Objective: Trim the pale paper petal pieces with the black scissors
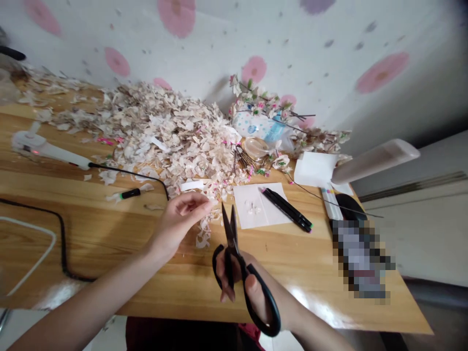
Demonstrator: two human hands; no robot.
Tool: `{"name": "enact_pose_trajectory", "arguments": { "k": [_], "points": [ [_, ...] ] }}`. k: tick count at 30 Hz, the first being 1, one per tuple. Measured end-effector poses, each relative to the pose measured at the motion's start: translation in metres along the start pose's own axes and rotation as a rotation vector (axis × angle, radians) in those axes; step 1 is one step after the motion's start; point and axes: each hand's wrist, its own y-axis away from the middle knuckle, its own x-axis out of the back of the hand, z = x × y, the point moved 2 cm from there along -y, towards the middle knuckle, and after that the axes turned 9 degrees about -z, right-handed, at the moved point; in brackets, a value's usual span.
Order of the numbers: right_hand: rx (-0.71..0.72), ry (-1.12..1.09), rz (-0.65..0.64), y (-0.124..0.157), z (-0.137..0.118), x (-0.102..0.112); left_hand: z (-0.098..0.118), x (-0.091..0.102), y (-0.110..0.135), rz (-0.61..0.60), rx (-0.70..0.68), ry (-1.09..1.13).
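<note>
My right hand (252, 290) grips a pair of black-handled scissors (234, 253), fingers through the loops, blades nearly closed and pointing away from me. My left hand (183, 217) is pinched at the fingertips on a small pale petal or strip from the near edge of a large heap of cream and pink fabric petals (164, 131). The scissor tips are just right of my left fingertips, above the wooden table (109, 234).
A white glue gun (40, 146) with a black cord lies at left. White paper squares (256, 204), two black pens (287, 209), artificial flower stems (263, 105) and a small clear cup (256, 146) sit at centre right. A white lamp head (376, 158) overhangs the right edge.
</note>
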Motion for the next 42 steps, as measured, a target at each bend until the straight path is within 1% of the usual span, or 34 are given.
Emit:
{"name": "enact_pose_trajectory", "arguments": {
  "k": [2,4,9,13,16,20,25,31,42],
  "points": [
    [-0.070,0.037,-0.013,0.002,0.000,-0.004,-0.001,0.003,0.000,0.060,-0.047,0.027],
    [-0.101,0.067,-0.002,0.002,0.000,-0.007,-0.001,0.003,0.000,0.080,-0.076,0.045],
    [-0.114,0.099,0.021,-0.003,-0.007,-0.006,0.002,-0.002,0.004,0.066,-0.085,-0.016],
    [-0.104,0.113,0.034,-0.006,-0.009,-0.005,0.004,-0.007,0.008,0.017,-0.064,-0.083],
    [-0.088,0.117,0.055,-0.007,-0.007,-0.004,0.004,-0.011,0.011,-0.008,-0.024,-0.106],
    [-0.065,0.129,0.086,-0.009,-0.005,-0.004,0.001,-0.015,0.013,-0.024,0.031,-0.090],
    [-0.035,0.157,0.105,-0.010,-0.005,-0.004,-0.003,-0.016,0.015,-0.041,0.060,-0.051],
    [-0.025,0.161,0.122,-0.009,-0.004,-0.004,-0.004,-0.017,0.015,-0.045,0.054,-0.032],
    [-0.030,0.150,0.113,-0.008,-0.002,-0.003,-0.004,-0.017,0.015,-0.050,0.054,-0.030]
  ]
}}
